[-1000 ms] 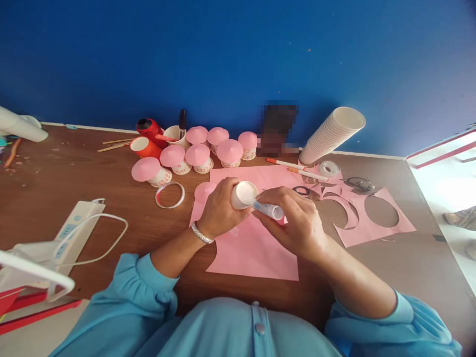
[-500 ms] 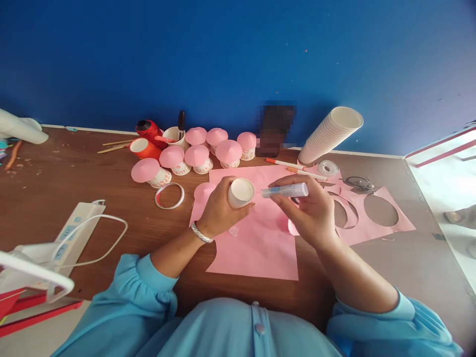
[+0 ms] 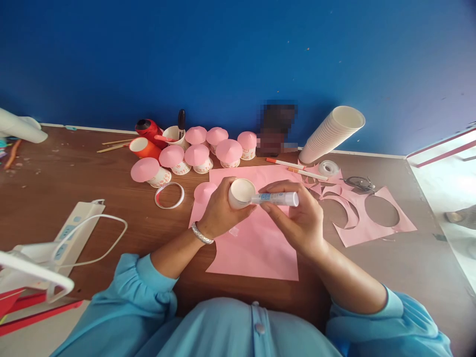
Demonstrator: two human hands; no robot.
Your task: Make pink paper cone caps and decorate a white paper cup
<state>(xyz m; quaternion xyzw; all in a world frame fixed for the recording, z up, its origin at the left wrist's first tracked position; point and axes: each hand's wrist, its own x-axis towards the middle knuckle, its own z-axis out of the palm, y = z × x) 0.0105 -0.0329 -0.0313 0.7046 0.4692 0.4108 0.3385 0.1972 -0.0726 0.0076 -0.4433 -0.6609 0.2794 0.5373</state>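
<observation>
Left hand [image 3: 220,210], silver bangle [image 3: 202,233] at the wrist: fingers wrapped round a small white paper cup [image 3: 241,193], held above the table with its round end tipped toward the wearer. Right hand [image 3: 299,218]: closed on a white glue stick [image 3: 277,199] with blue print, lying nearly level, its left tip touching the cup's near rim. Both hands over a large pink paper sheet [image 3: 256,248] spread flat on the brown table [image 3: 92,178], the cup above the sheet's upper part. Behind the hands, near the blue wall [image 3: 238,59]: a cluster of small cups capped with pink paper cones [image 3: 201,151], standing close together in two rough rows. Left of that cluster: an orange cup [image 3: 143,147] on its side, a red object [image 3: 148,128] behind it, a white cup holding a black marker [image 3: 182,121]. In front of the cluster: a clear tape ring [image 3: 170,195] lying flat. Right of the hands: pink paper offcuts with round holes [image 3: 375,215], a tape roll [image 3: 328,167], two orange-capped pens [image 3: 293,167], scissors [image 3: 359,184] partly on the offcuts. Behind these: a long stack of white cups [image 3: 330,134] leaning on its side against the wall. Far left: a white power strip [image 3: 70,233] with a looped cord. Wearer's sleeves and shirt [image 3: 223,332]: light blue.
</observation>
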